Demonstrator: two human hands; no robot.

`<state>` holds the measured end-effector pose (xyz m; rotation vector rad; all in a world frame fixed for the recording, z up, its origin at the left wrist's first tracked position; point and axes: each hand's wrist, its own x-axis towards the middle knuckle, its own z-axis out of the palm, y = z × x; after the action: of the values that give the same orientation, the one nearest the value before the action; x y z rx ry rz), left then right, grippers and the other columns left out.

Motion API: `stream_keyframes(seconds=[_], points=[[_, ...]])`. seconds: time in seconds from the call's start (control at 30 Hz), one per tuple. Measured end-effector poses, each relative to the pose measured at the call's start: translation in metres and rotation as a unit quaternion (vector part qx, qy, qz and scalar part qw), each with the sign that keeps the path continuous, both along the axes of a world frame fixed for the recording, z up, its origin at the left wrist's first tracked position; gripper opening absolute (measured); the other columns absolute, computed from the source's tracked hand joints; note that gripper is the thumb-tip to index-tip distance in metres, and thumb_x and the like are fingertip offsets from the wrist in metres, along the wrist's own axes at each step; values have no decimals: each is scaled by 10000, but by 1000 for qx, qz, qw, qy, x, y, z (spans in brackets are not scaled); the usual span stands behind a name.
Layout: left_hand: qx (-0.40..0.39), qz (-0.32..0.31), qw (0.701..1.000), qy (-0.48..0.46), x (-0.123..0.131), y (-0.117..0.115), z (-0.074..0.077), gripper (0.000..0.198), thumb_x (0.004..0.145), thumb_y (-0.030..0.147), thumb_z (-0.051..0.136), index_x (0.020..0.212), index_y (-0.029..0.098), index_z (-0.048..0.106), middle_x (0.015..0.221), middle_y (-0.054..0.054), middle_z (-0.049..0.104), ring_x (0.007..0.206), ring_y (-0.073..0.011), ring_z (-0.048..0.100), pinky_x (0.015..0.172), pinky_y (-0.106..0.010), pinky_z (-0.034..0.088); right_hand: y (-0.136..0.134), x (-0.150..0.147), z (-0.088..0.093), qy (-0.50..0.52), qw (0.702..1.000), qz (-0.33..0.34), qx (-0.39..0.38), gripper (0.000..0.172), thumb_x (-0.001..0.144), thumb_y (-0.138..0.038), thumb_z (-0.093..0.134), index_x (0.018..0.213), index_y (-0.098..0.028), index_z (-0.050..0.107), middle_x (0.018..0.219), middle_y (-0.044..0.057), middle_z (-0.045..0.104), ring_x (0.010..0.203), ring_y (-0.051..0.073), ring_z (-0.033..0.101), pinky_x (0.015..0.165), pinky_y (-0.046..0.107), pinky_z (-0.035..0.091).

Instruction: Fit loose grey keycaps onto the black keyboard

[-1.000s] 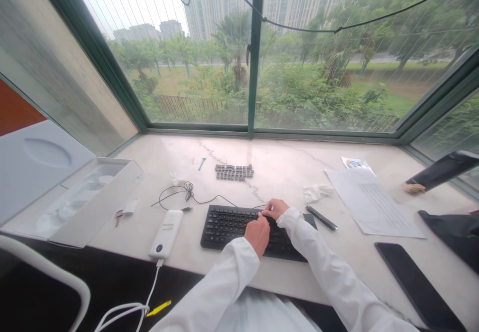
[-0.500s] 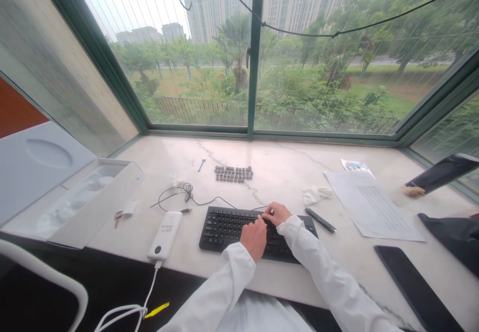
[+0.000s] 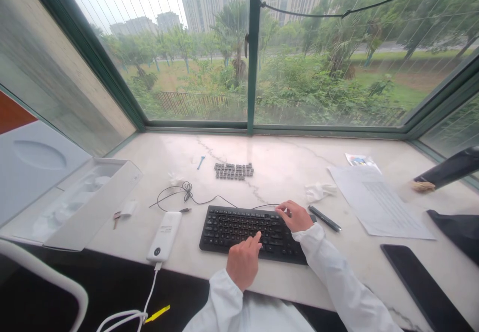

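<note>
A black keyboard (image 3: 224, 237) lies at the front of the marble ledge, with its cable behind it. My left hand (image 3: 243, 263) is over its lower middle, index finger stretched onto the keys and the other fingers loosely bent; I see nothing held. At the keyboard's upper right edge, my right hand (image 3: 297, 216) has thumb and index finger bent close together; whatever is between them is too small to make out. Several small dark keycaps (image 3: 234, 171) sit in rows behind the keyboard.
Left of the keyboard are a white power bank (image 3: 164, 237), a coiled black cable (image 3: 186, 188), keys (image 3: 117, 218) and a white box (image 3: 93, 212). Rightward lie a black pen (image 3: 325, 218), white crumpled material (image 3: 320, 191), paper (image 3: 381, 202) and a phone (image 3: 419, 287). A blue tool (image 3: 201, 162) lies farther back.
My hands have come apart. The left has drawn back toward me, its index finger now stretched out on the keys; the right has shifted right along the keyboard's top edge. The view has tilted slightly.
</note>
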<state>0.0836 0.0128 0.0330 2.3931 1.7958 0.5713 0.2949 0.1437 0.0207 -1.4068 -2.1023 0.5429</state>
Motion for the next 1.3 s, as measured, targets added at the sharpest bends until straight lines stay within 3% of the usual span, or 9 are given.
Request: stream_keyframes(seconds=[0.07,0.13,0.23,0.37,0.6,0.77,0.93,1.07,1.3], points=[[11,-14,999,-30,-4,-3,-2,313,939,213,347,1198,226,523,840,-8,642,694,-109,598,575,-216,405,12,0,9,-7,1000,11,12,238,853,-393,479,786,-225,633,769,15,614,619,133,530,660,276,436],[22,-23,998,-52,-8,-7,-5,264,938,205,332,1007,209,587,760,-6,622,654,-105,567,573,-219,381,28,-2,20,-20,1000,15,19,241,850,-397,479,787,-225,637,761,16,618,623,136,529,668,276,430],[31,-9,998,-51,-13,-12,-10,296,932,190,324,727,188,538,636,-6,563,583,-109,505,547,-237,330,57,-9,37,-49,999,-1,12,221,839,-393,497,801,-237,649,773,16,637,640,138,536,678,269,419],[35,21,998,-42,-19,-17,-18,296,919,174,342,651,187,466,590,2,524,545,-110,465,529,-254,292,103,-28,48,-107,994,-25,-18,198,836,-388,515,833,-262,668,829,0,662,696,137,558,685,258,406],[41,5,998,-51,-20,-21,-25,268,907,159,357,653,192,437,575,5,510,526,-107,462,514,-269,268,190,-69,29,-159,983,-27,-91,148,788,-347,596,859,-272,702,916,5,679,869,165,581,739,244,422],[47,-20,998,-34,-20,-22,-26,233,891,160,387,666,201,432,581,3,510,532,-122,467,509,-295,246,235,-90,16,-165,973,-65,-146,234,786,-384,601,940,-243,705,981,37,679,900,192,600,771,266,442],[61,-25,997,-27,-21,-23,-28,228,875,159,412,652,201,426,570,3,504,522,-125,461,503,-310,235,257,-96,0,-152,965,-84,-195,315,781,-457,595,950,-220,717,970,42,694,887,184,622,772,238,451],[74,-36,996,-24,-21,-23,-29,227,862,166,430,638,201,429,557,3,500,511,-125,458,489,-320,222,266,-95,-16,-145,956,-104,-234,411,769,-529,578,901,-171,730,839,76,708,760,185,641,702,256,468],[86,-41,995,-22,-21,-22,-31,229,837,166,463,612,200,432,533,5,489,498,-118,458,477,-319,215,275,-96,-31,-126,960,-99,-231,377,707,-521,649,749,-155,730,671,67,682,653,167,623,662,258,479]])
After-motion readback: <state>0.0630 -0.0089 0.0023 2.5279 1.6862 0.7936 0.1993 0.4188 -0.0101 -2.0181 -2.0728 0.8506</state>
